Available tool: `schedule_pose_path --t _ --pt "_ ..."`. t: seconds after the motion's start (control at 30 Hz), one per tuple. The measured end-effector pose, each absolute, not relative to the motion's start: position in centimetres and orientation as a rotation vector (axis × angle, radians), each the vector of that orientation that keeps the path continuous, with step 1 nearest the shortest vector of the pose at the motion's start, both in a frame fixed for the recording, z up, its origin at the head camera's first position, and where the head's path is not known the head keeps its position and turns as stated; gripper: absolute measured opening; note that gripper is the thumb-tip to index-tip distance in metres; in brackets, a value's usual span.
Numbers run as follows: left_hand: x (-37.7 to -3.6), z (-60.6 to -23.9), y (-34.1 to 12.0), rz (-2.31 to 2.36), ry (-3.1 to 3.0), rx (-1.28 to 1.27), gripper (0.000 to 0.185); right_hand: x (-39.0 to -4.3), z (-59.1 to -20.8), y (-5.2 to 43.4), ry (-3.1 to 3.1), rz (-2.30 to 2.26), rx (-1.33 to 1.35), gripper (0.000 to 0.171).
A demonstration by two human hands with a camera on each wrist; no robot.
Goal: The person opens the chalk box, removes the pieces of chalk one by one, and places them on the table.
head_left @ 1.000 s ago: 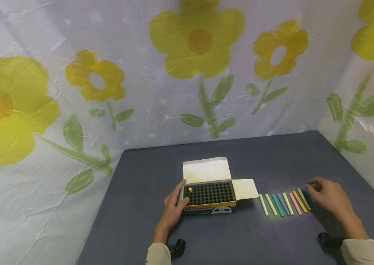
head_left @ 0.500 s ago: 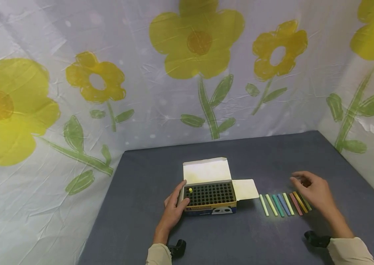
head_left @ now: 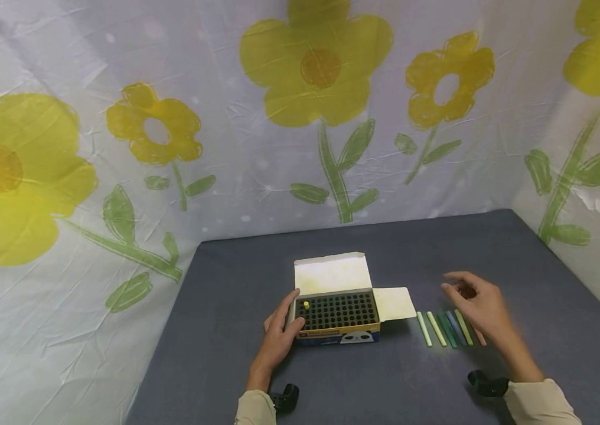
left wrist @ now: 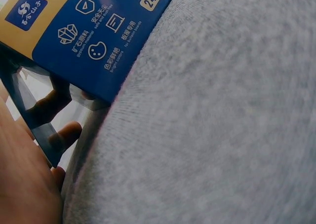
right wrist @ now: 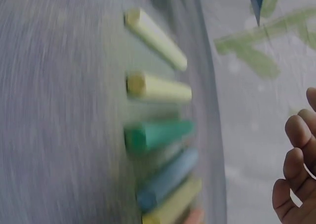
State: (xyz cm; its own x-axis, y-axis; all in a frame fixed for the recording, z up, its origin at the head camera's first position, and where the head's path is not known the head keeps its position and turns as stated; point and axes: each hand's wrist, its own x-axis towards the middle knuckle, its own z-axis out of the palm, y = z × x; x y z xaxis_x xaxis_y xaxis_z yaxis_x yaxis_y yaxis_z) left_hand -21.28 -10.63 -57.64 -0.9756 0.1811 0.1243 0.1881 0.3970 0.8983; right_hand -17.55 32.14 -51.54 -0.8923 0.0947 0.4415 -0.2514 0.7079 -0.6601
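Meanwhile the left hand [head_left: 277,336] rests loose-fingered against the chalk box [head_left: 338,316] to steady it on the table [head_left: 236,277], right hand [head_left: 478,304] hovering over the chalk sticks [head_left: 446,328], grip unclear.

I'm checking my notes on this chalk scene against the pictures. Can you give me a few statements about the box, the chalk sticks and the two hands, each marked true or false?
1. The chalk box lies open, its lid flap folded back. True.
2. The left hand rests against the left end of the box. True.
3. The box's tray is packed full of chalk. False: only one yellow chalk stands in it, near the left end; the other holes look empty.
4. The row of chalk sticks lies left of the box. False: it lies to its right.
5. The right hand is above the row of sticks. True.
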Motion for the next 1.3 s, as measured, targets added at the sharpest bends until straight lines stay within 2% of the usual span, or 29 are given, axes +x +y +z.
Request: schedule_pose_path --t 0.37,0.8,1.3 --pt "-21.4 -57.8 -10.6 -1.664 -2.605 -0.382 0.056 -18.5 -52.3 28.3 -2.324 1.184 0.284 0.024" --pt "-21.3 -57.7 -10.7 -1.668 -2.612 -0.378 0.056 -18.9 -51.6 24.8 -2.307 1.238 0.287 0.023" --pt "-21.4 -57.8 -10.7 -1.692 -2.610 -0.392 0.056 -19.7 -51.5 20.6 -2.250 1.283 0.426 0.021"
